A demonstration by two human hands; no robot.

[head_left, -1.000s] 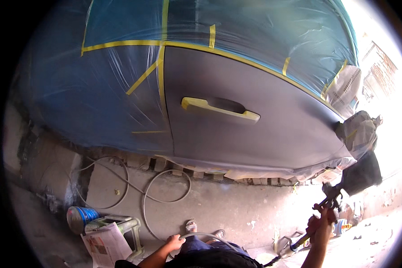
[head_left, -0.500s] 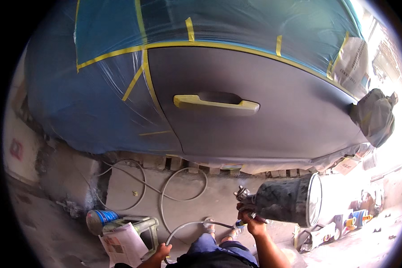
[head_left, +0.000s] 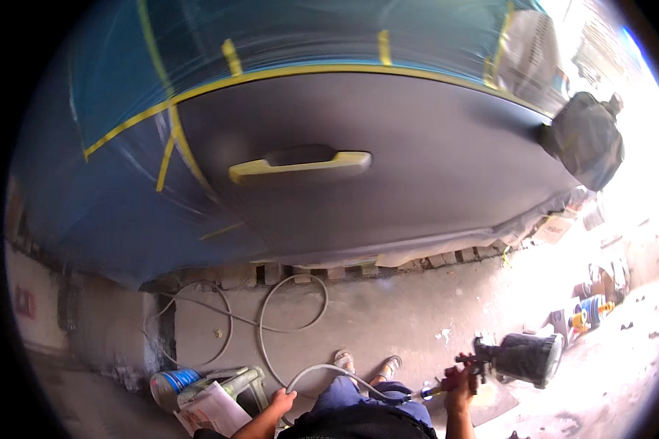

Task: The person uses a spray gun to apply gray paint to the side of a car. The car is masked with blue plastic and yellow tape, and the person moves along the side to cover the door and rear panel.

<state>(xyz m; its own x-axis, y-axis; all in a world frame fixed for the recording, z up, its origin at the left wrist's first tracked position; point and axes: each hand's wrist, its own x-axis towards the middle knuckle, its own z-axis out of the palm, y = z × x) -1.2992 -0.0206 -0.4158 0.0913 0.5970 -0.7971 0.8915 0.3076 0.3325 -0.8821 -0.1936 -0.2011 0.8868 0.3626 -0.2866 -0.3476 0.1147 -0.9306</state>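
Note:
My right hand (head_left: 459, 388) is wrapped round the grip of a paint spray gun (head_left: 527, 358), whose large dark cup points off to the right. The gun is low, beside my right leg and apart from the car door. A grey air hose (head_left: 328, 372) runs across my lap to the gun's grip. Close to my left thigh, my left hand (head_left: 281, 402) is closed on this hose. Ahead stands the dark grey car door (head_left: 432, 161), its handle (head_left: 300, 167) covered in pale yellow masking.
Teal plastic film (head_left: 293, 36) edged with yellow tape covers the windows. A wrapped side mirror (head_left: 587, 143) juts out at right. Hose loops (head_left: 262, 329) lie on the floor. At left are a blue-labelled can (head_left: 170, 384) and a stool (head_left: 245, 384) with papers; more cans (head_left: 589, 311) stand right.
The spray gun has moved right and away from the door, and its cup has swung outward. My view has turned right, so the door sits further left. My left hand still holds the hose.

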